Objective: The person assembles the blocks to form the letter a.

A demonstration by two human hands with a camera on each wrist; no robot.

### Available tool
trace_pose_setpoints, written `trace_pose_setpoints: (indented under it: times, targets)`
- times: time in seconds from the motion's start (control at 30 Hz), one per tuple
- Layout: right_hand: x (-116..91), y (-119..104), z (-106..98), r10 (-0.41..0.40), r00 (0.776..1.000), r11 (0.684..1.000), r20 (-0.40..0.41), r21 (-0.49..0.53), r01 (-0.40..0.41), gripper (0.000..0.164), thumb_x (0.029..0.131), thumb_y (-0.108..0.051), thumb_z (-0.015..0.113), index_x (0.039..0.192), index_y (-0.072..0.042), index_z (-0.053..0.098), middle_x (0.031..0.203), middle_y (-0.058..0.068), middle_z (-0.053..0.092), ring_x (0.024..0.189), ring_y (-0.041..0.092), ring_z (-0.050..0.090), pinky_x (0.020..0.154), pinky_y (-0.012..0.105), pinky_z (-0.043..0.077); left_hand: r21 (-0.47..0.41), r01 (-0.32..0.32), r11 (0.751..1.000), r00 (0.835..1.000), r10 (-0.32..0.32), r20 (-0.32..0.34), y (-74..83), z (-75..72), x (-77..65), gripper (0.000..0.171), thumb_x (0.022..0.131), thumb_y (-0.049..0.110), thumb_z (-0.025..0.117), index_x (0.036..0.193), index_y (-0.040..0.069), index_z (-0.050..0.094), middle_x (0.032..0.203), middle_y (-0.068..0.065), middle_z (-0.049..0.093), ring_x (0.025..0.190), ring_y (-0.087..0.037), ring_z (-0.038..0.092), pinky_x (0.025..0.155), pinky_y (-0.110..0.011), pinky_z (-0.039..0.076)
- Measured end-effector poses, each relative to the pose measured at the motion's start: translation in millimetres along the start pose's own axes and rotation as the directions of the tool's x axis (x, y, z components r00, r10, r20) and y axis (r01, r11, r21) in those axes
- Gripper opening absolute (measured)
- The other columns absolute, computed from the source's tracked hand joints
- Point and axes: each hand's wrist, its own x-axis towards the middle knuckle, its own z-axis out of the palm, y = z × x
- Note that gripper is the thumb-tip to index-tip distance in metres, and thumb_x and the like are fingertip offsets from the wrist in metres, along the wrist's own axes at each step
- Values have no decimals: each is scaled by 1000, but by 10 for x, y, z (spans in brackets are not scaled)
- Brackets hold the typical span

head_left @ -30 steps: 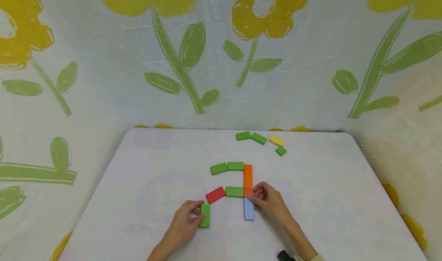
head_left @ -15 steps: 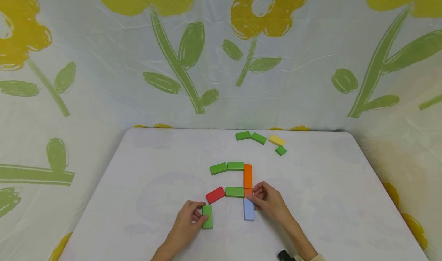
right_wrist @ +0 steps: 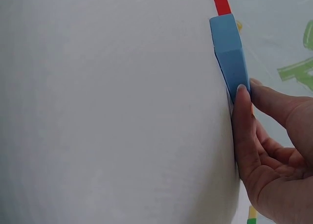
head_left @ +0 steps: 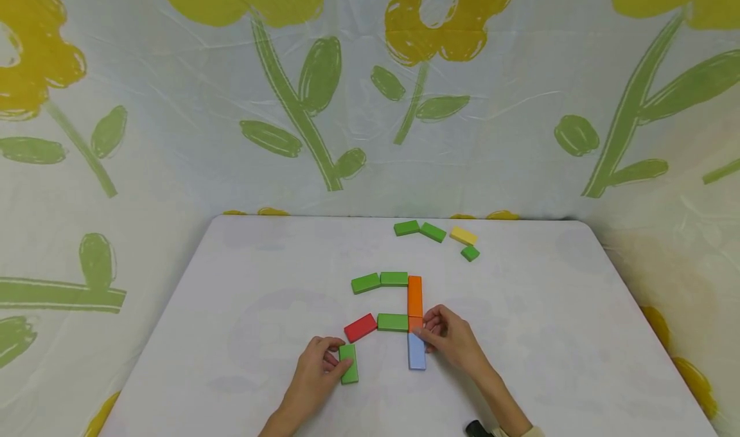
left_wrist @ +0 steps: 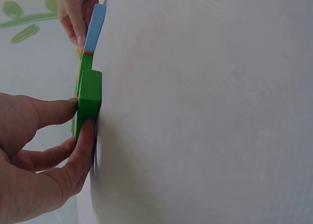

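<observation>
In the head view my left hand holds a green rectangular block flat on the table, thumb on its top and a finger along its side. The near end of a red block lies just beyond that block. My right hand is at the near end of a column, with its thumb and a fingertip on a blue block in the right wrist view. An orange block and a short orange piece continue the column away from me. A green block joins it from the left.
Two green blocks run left from the column's far end. Farther back lie more green blocks, a yellow block and a small green block. A black object sits by the right sleeve. A flowered cloth hangs behind the table.
My left hand has slid the green block slightly right, and the block has turned a little. My right hand and the other blocks stay where they were.
</observation>
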Motion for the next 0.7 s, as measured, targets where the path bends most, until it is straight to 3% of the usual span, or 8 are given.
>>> trace_pose_setpoints:
  times: [0.3, 0.7]
  targets:
    - [-1, -1, -7, -9, 1000, 1000, 9, 12, 9, 31, 88, -12, 82, 106, 1, 60, 87, 7, 61, 68, 17, 61, 61, 26, 57, -7, -5, 1000, 1000, 5, -25, 22, 16, -11, 35, 88, 17, 83, 114, 1, 67, 101, -5, 57, 82, -9, 58, 70, -21, 55]
    - [-5, -3, -17, -17, 1000, 1000, 5, -16, 17, 31, 89, -16, 82, 107, -1, 61, 87, 5, 61, 71, 15, 59, 63, 24, 55, 0, -9, 1000, 1000, 9, -12, 55, -9, -5, 35, 88, 16, 82, 116, 1, 67, 101, -5, 57, 80, -8, 57, 69, -21, 54]
